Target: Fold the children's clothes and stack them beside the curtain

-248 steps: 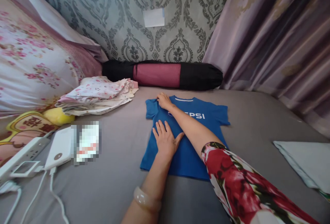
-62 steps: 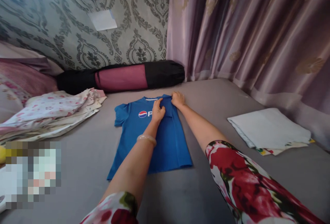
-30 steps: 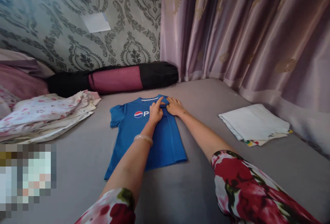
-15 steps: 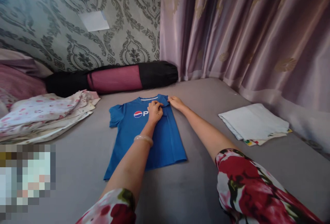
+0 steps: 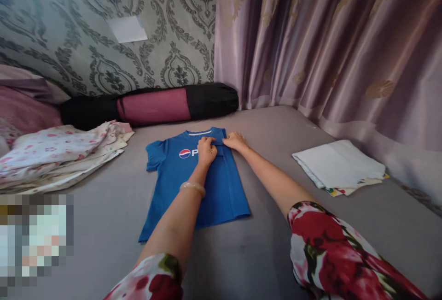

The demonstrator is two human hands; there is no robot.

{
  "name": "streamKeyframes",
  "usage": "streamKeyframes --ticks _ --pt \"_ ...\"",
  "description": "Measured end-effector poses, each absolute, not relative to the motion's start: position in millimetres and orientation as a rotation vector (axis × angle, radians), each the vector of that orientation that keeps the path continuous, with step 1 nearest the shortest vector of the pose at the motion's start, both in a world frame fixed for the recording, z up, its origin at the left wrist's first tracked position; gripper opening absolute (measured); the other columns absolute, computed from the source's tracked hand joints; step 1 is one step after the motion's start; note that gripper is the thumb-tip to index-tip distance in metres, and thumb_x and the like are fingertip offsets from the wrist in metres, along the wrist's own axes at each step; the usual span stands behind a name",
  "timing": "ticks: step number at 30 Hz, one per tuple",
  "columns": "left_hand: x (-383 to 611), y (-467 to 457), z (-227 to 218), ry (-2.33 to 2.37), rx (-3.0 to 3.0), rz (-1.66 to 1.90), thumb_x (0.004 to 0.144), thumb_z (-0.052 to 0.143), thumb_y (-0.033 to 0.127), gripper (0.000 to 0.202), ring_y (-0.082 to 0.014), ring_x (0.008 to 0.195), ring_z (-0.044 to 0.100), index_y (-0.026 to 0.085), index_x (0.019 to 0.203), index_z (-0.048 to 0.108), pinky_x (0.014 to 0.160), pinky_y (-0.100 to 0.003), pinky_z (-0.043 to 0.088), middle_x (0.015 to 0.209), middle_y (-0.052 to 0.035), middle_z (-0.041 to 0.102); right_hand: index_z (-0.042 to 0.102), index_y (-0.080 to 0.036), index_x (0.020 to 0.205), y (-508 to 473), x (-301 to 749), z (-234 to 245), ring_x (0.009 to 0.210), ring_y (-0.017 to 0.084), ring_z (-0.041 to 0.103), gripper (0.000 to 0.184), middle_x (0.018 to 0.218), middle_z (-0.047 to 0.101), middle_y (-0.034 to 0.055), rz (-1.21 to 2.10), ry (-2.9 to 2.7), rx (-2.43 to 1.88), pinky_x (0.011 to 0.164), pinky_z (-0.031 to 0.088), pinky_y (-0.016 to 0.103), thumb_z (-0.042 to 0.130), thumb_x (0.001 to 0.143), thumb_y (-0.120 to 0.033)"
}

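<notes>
A small blue T-shirt with a round logo lies flat on the grey bed sheet, its right side folded in over the chest. My left hand rests on the folded part near the collar, fingers curled onto the cloth. My right hand lies at the fold's top right corner, fingers pinching the sleeve edge. A pale bangle circles my left wrist. Both sleeves of my top are red and floral.
A black and maroon roll lies along the patterned wall. A heap of floral clothes sits at the left. Folded white cloths lie at the right beside the mauve curtain. A blurred patch covers the lower left corner.
Since the oldest frame the shirt's right side has been folded inward and my view has turned right. In the last second my right hand slid back in to the fold's corner.
</notes>
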State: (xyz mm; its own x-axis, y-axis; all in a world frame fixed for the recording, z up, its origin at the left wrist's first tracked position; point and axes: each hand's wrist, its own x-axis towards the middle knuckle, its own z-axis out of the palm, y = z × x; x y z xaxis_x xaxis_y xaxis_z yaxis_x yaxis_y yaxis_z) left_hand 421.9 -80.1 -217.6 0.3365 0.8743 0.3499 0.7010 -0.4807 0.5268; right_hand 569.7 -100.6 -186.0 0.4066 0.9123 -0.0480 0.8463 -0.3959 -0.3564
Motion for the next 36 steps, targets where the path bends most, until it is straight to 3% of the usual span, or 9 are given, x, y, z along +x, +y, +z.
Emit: streamKeyframes --ticks 6,11,16,20,25,28,33,36 --pt "423 -77 -222 1.392 2.323 0.914 0.076 0.048 0.009 0.032 -0.0247 0.1 0.055 0.022 0.093 0.071 0.088 -0.036 0.044 0.103 -0.0078 0.062 0.069 -0.021 0.1 -106 566 -190 0.112 0.027 0.056 0.024 0.116 0.064 0.0112 0.108 -1.626 -2.262 0.092 0.041 0.038 0.056 0.085 -0.034" --pt "424 -76 -223 1.392 2.338 0.903 0.077 0.05 0.013 0.028 -0.0248 0.1 0.055 0.022 0.092 0.071 0.088 -0.037 0.043 0.103 -0.008 0.063 0.058 -0.016 0.124 -96 556 -195 0.122 0.021 0.05 0.037 0.131 0.057 0.0104 0.081 -1.833 -2.021 0.103 0.035 0.034 0.036 0.094 -0.017" --pt "424 -72 -227 1.41 2.327 0.904 0.078 0.05 0.013 0.026 -0.0243 0.101 0.054 0.021 0.096 0.067 0.09 -0.037 0.041 0.102 -0.0081 0.063 0.047 -0.005 0.136 -83 544 -205 0.138 0.023 0.033 0.05 0.148 0.04 0.0178 0.273 -1.857 -2.117 0.112 0.023 0.033 0.025 0.1 -0.031" --pt "424 -70 -227 1.461 2.285 0.958 0.076 0.052 0.012 0.025 -0.0254 0.107 0.053 0.016 0.098 0.064 0.097 -0.04 0.038 0.105 -0.0116 0.063 0.035 -0.004 0.145 -87 539 -215 0.144 0.024 0.021 0.059 0.155 0.028 0.0157 0.249 -1.817 -2.164 0.116 0.015 0.036 0.018 0.1 -0.038" --pt "422 -67 -222 1.526 2.197 0.909 0.076 0.052 0.013 0.02 -0.0254 0.104 0.056 0.016 0.09 0.066 0.097 -0.04 0.039 0.101 -0.0117 0.065 0.031 -0.002 0.147 -94 535 -217 0.145 0.024 0.018 0.061 0.156 0.024 0.0151 0.19 -1.839 -2.168 0.116 0.012 0.036 0.018 0.1 -0.038" --pt "419 -60 -218 1.497 2.098 0.847 0.074 0.056 0.014 0.016 -0.0233 0.096 0.06 0.015 0.085 0.068 0.091 -0.036 0.043 0.096 -0.0098 0.067 0.031 -0.003 0.147 -94 533 -215 0.144 0.024 0.018 0.061 0.156 0.025 0.0143 0.168 -1.827 -2.185 0.116 0.012 0.036 0.019 0.099 -0.038" --pt "410 -51 -209 1.413 1.838 0.669 0.07 0.065 0.018 0.024 -0.0154 0.065 0.06 0.011 0.093 0.069 0.066 -0.026 0.047 0.072 -0.0021 0.067 0.031 -0.002 0.147 -95 531 -215 0.144 0.024 0.019 0.062 0.155 0.027 0.0152 0.142 -1.822 -2.181 0.116 0.012 0.036 0.021 0.099 -0.041" --pt "400 -59 -199 1.406 1.851 0.668 0.071 0.066 0.02 0.029 -0.0139 0.067 0.061 0.011 0.099 0.068 0.064 -0.024 0.047 0.076 -0.0022 0.068 0.03 -0.002 0.147 -96 532 -214 0.144 0.025 0.018 0.063 0.156 0.025 0.0149 0.151 -1.829 -2.19 0.116 0.012 0.036 0.021 0.099 -0.041"
